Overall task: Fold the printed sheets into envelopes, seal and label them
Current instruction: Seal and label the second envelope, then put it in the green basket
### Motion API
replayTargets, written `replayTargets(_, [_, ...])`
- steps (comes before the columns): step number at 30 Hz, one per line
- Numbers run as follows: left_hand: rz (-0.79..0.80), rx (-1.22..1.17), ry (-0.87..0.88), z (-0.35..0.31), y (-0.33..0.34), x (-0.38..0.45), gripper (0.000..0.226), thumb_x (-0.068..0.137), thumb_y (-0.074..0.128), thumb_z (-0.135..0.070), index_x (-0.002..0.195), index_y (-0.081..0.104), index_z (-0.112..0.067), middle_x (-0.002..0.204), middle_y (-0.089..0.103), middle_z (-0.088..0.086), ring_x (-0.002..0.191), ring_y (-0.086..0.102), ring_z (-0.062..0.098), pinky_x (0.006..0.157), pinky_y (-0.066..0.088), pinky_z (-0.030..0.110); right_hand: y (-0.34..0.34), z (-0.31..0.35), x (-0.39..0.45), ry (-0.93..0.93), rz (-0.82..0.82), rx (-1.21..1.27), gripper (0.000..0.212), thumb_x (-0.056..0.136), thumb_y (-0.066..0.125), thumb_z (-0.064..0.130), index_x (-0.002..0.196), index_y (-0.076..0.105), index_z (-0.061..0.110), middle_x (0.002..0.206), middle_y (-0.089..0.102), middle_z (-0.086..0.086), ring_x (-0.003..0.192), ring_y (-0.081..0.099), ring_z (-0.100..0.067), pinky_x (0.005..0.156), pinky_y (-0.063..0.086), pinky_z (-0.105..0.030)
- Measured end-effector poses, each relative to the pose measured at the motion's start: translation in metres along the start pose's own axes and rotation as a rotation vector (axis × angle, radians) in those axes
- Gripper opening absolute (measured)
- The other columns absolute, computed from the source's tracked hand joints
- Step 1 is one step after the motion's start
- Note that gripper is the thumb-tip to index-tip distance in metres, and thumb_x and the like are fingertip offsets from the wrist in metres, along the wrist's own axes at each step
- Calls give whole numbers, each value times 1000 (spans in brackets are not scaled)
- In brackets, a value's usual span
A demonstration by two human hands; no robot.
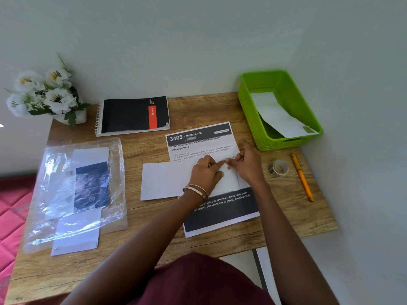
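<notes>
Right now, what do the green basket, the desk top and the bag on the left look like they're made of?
The green basket looks like moulded plastic: uniform bright colour, a woven pattern pressed into its walls. The desk top shows wood grain, though its flat even look could be a printed laminate. The bag seems thin clear plastic film: glossy, wrinkled, with the envelopes visible through it.

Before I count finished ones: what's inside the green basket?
Inside the green basket lies one white envelope, leaning against the far wall, with a small greenish sticker at its near end. Anything beneath it is hidden.
</notes>
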State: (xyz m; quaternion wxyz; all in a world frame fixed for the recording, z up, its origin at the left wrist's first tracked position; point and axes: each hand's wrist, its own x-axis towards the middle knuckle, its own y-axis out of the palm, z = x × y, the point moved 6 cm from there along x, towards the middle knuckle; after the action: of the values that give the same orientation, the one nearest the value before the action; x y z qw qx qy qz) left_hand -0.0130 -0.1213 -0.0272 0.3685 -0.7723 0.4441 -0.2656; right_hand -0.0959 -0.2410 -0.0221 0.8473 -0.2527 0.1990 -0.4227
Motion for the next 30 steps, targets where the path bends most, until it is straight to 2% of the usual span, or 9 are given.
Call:
replayTargets(6, [-63, -52, 18, -2, -4, -3, 27, 73, 63, -17, 97, 73, -11, 77, 53, 15, 69, 55, 34, 61, 47, 37, 0, -6, 3, 25, -30, 24, 73, 76, 77, 13, 139, 40, 11, 68, 51, 6, 71, 53, -11, 74, 47, -29])
replayTargets(8, [-81, -71, 15, -2, -5, -3, 25, 72, 66, -15, 96, 74, -11, 76, 53, 14, 69, 54, 33, 61, 46, 36, -1, -7, 3, 21, -20, 31, 72, 78, 75, 10, 140, 39, 12, 71, 52, 4, 72, 54, -11, 73, 47, -26])
replayTargets(11, [-92, -59, 26, -1, -3, -3, 24, 72, 69, -13, 95, 74, -10, 77, 53, 14, 68, 54, 33, 61, 47, 37, -3, -9, 3, 0, 55, 39, 84, 75, 77, 6, 145, 32, 17, 78, 57, -2, 71, 54, -10, 67, 43, -16])
replayTargets(16, [-118, -32, 41, 0, -2, -1, 24, 72, 68, -15, 94, 74, -9, 76, 53, 13, 67, 54, 33, 62, 48, 37, -6, -7, -2, -68, 228, 27, 102, 71, 80, 4, 150, 19, 26, 83, 54, -4, 70, 48, -10, 71, 48, -26])
replayTargets(22, [-73, -115, 33, 1, -3, -1, 26, 75, 68, -13, 101, 72, -9, 81, 52, 13, 73, 52, 30, 67, 45, 34, -9, -1, -4, -55, 313, -18, 108, 69, 80, -1, 150, 15, 26, 87, 53, -4, 75, 48, -12, 73, 46, -23])
replayTargets(24, [-37, -227, -32, 4, -9, 0, 28, 77, 70, -10, 105, 70, -9, 85, 51, 6, 74, 50, 19, 72, 47, 30, -12, 1, -8, -34, 223, 56, 97, 70, 79, 0, 148, 25, 22, 87, 56, -7, 74, 51, -11, 74, 49, -23])
replayTargets(26, [-50, -328, -91, 11, -22, -4, 28, 78, 70, -8, 106, 70, -11, 89, 56, -1, 70, 52, 9, 74, 48, 24, -16, 4, -18, -45, 76, 30, 72, 76, 75, 3, 139, 42, 16, 86, 60, -6, 73, 53, -10, 73, 51, -25])
replayTargets(28, [-152, -363, -128, 21, -42, -14, 24, 80, 68, -7, 102, 71, -13, 90, 60, -2, 73, 56, 7, 73, 48, 21, -21, 7, -35, -51, -82, -35, 47, 82, 70, 5, 127, 55, 9, 82, 61, -2, 73, 55, -10, 68, 49, -24])
replayTargets(30, [-284, -281, -206, 37, -64, -31, 21, 80, 68, -8, 99, 71, -16, 96, 63, 1, 83, 59, 14, 77, 45, 24, -20, 5, -49, -55, -174, -79, 37, 84, 68, 7, 120, 59, 5, 78, 61, 0, 75, 58, -15, 71, 50, -30])
